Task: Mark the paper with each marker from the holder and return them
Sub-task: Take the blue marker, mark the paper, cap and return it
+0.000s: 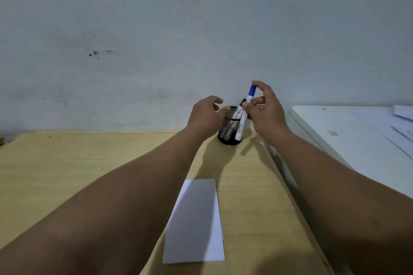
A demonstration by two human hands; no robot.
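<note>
A black mesh holder [230, 128] stands at the far edge of the wooden table, near the wall. My left hand [206, 116] rests against its left side, fingers curled over the rim. My right hand [266, 107] pinches a white marker with a blue cap [244, 114], which stands tilted just in front of the holder's right side, its lower end near the table. Other markers [235, 115] show inside the holder, one with a dark cap. A folded white paper [196, 223] lies on the table close to me, between my forearms.
The light wooden table [67, 174] stretches to the left. A white cabinet or appliance [339, 140] with loose sheets of paper [388, 127] on top stands right of the table, a gap between them. A grey wall rises directly behind the holder.
</note>
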